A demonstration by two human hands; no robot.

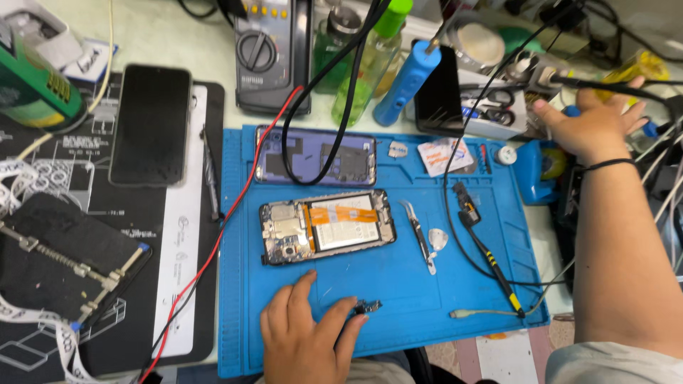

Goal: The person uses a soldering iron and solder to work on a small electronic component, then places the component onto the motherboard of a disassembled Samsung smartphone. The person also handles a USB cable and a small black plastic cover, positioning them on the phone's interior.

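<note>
Your left hand (306,338) rests on the blue mat (384,284) near its front edge, fingers spread, with the fingertips pinching a small dark circuit part (368,306). Just behind it, mid-mat, lies the opened phone (327,226) with its battery showing, tweezers (421,235) just beside it. The phone's purple back cover (316,155) sits at the mat's rear edge. Your right hand (594,121) reaches past the mat's far right corner, fingers splayed wide among cables, gripping nothing that shows.
</note>
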